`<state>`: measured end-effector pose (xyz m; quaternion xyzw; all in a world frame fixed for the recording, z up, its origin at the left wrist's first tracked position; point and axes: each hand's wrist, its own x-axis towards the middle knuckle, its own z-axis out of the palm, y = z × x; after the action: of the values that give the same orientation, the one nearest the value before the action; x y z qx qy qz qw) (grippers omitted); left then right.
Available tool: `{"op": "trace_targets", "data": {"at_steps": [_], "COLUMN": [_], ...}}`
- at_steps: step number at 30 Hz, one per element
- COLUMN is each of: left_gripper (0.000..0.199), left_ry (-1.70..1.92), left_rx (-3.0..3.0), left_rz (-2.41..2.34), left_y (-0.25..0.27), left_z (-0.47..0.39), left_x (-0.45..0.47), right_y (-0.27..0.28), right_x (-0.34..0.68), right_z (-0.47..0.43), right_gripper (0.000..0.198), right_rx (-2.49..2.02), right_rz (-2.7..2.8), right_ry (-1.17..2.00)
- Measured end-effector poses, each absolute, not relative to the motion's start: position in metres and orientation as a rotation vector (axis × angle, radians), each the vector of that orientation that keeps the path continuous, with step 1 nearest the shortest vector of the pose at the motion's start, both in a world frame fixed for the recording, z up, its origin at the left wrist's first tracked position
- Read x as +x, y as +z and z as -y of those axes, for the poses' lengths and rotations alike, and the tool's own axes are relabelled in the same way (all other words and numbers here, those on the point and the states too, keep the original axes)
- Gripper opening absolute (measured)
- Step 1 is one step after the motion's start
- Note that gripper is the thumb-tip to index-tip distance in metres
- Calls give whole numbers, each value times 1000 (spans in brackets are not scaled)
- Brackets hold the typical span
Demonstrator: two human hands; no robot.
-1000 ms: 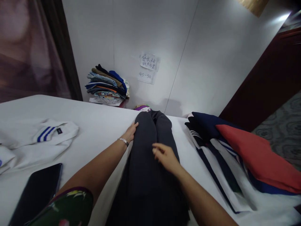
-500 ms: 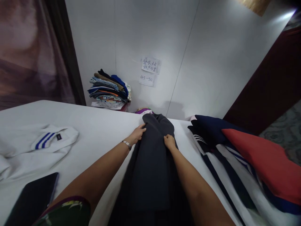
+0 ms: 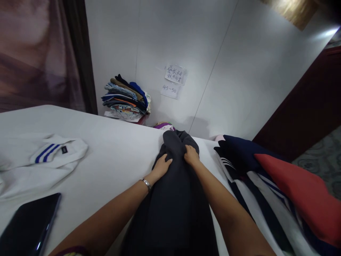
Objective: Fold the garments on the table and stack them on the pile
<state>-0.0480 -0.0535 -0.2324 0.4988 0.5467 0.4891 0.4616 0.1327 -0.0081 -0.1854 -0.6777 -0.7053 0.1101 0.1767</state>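
The left hand (image 3: pixel 162 168) has moved inward on the dark garment (image 3: pixel 170 202), which lies on the tabletop (image 3: pixel 114 145). It seems to pinch the cloth, and the right hand (image 3: pixel 191 155) grips opposite, so both sides are held.

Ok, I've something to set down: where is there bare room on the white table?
The widest patch of table lies between the white garment and the dark garment. A narrower strip, partly covered by the right arm, separates the dark garment from the piled clothes. Crowded: the right side, and the near left, where the phone lies.
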Motion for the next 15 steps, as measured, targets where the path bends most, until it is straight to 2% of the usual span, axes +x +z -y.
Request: {"op": "trace_targets", "data": {"at_steps": [6, 8, 11, 15], "left_gripper": [41, 48, 56, 43], "left_ry": [1220, 1197, 1056, 891], "left_rx": [1333, 1414, 1535, 1454], "left_rz": [-1368, -1368, -1384, -1478], "left_y": [-232, -229, -227, -239], "left_z": [57, 62, 73, 85], "left_x": [-44, -48, -59, -72], "right_y": [-151, -155, -180, -221], "right_x": [57, 47, 64, 101], "right_z": [-52, -66, -70, -59], "right_gripper": [60, 60, 55, 54], "right_rx": [-1389, -1484, -1889, -2157], "right_rz": [2334, 2371, 2317, 2123], "right_ry": [231, 272, 381, 359]}}
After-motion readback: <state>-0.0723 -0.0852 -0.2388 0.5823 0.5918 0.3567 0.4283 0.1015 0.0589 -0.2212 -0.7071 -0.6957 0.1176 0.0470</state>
